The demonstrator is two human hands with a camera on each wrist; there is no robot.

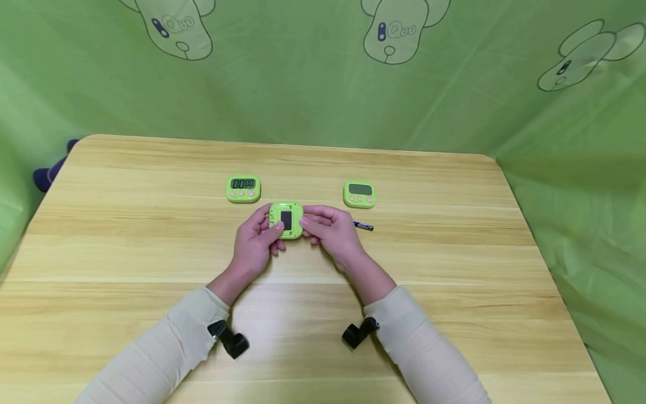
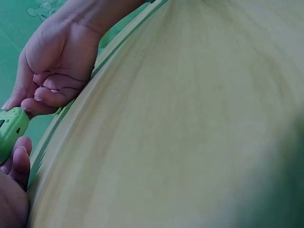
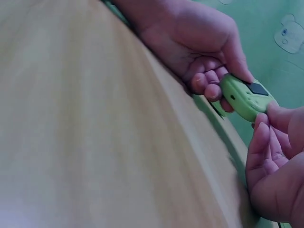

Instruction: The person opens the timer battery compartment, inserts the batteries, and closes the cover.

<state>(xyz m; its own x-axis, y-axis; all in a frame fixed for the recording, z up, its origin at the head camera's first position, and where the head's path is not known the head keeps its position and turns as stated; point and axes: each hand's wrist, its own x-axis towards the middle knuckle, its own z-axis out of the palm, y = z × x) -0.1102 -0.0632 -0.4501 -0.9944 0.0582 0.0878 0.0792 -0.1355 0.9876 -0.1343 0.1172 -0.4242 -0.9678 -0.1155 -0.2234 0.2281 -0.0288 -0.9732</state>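
Two hands (image 1: 254,238) (image 1: 335,233) over wooden table (image 1: 464,269), curtain (image 1: 303,101) behind

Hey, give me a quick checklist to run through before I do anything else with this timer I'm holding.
1. Left hand gripping the held timer: ok.
2. Right hand pinching that timer's edge: ok.
3. Loose battery in sight: ok, just beyond the right hand in the head view.
4. Timer at left showing digits: ok, zeros.
5. Timer at right showing digits: not ok, blank.
6. Battery seated inside the held timer: cannot tell.
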